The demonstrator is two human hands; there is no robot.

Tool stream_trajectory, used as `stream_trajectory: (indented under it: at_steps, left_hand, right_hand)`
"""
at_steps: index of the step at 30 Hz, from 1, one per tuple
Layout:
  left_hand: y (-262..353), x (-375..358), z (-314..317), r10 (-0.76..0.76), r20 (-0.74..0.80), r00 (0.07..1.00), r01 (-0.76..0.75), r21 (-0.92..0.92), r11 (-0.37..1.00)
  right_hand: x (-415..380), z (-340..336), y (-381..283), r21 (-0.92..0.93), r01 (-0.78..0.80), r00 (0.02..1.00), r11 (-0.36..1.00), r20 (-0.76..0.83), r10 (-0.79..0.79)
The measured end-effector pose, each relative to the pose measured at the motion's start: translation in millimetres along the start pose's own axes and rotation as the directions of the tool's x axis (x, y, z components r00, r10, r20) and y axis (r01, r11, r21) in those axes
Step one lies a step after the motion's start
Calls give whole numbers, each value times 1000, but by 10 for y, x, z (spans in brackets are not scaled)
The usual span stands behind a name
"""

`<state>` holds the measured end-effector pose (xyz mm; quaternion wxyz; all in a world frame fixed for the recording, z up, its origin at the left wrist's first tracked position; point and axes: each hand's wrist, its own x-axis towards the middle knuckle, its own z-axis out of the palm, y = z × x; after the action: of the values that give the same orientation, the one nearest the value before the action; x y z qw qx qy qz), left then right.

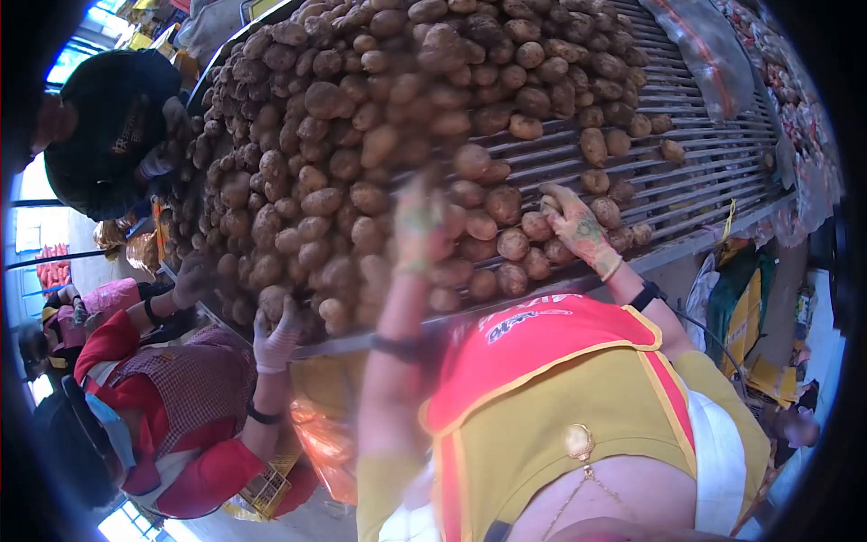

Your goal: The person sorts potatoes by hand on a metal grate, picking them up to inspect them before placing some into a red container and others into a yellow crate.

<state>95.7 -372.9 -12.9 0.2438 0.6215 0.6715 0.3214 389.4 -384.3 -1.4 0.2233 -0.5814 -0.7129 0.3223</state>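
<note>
Many brown potatoes [321, 203] lie heaped on a slatted metal table [722, 167]. My left hand [423, 226], in a pale glove with green marks, is smeared by motion over the potatoes near the middle; its fingers and anything in them cannot be made out. Further right, my right hand [580, 229], gloved in pale yellow with green and orange stains, rests on potatoes near the front edge. Its fingers are spread, touching a potato [536, 226] at the fingertips without closing round it.
A co-worker [181, 397] in red sleeves and checked apron stands at the left, one gloved hand holding a potato. Another person [113, 135] in dark clothing is across at upper left. A mesh sack [709, 63] lies on the slats at upper right.
</note>
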Motion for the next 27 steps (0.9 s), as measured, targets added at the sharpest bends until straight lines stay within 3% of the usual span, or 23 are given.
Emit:
stream_trajectory:
  at_steps: [1, 4, 7, 11, 13, 14, 15, 17, 19, 20, 21, 22, 24, 25, 27]
  left_hand:
    - [59, 183, -47, -131, 9, 991, 128, 161, 979]
    - [46, 576, 211, -248, -80, 965, 260, 212, 942]
    - [297, 814, 196, -432, 42, 901, 410, 246, 878]
    - [-245, 741, 493, -74, 171, 983, 36, 214, 976]
    - [-49, 501, 292, 66, 200, 977, -81, 66, 995]
    - [-85, 355, 268, 79, 88, 993, -76, -36, 996]
    - [35, 275, 187, 13, 9, 1000, -10, -242, 970]
    - [324, 120, -48, -176, -87, 980, 87, -614, 785]
    - [-326, -80, 53, -65, 22, 998, 65, -607, 792]
    - [-368, -121, 20, -135, 94, 986, 163, -687, 708]
    - [-237, -125, -97, -204, 166, 965, 257, -751, 608]
    - [-64, -111, -172, -357, 291, 888, 417, -836, 357]
    - [-326, 73, 12, -131, 145, 981, 194, -616, 763]
    - [-468, 163, 110, -15, 68, 998, 44, -459, 887]
    - [221, 363, -87, -262, 92, 961, 272, -501, 821]
  right_hand:
    - [-67, -39, 2, 62, -25, 1000, 998, -16, 26]
    - [-238, -128, 61, 91, -89, 996, 992, 28, 87]
    - [-286, -149, 63, 91, -132, 991, 987, 28, 130]
    - [-292, -144, 19, 139, -214, 977, 967, 51, 209]
    - [-289, -173, 36, 180, -263, 964, 948, 97, 249]
    - [-289, -123, 142, 218, -233, 972, 948, 80, 220]
    - [-254, -169, 92, 258, -273, 961, 927, 105, 254]
    - [-208, -231, -97, 337, -361, 931, 869, 177, 318]
    - [-191, -174, -130, 508, -437, 899, 742, 258, 353]
    - [-173, -141, -140, 578, -471, 882, 667, 302, 361]
    - [-149, -97, -132, 570, -442, 897, 693, 296, 329]
    - [-128, -48, -118, 562, -411, 911, 718, 288, 296]
    - [-92, -24, -127, 526, -346, 934, 777, 269, 234]
    - [-66, -41, -162, 495, -313, 943, 811, 264, 203]
    - [-47, -53, -193, 445, -296, 943, 845, 274, 187]
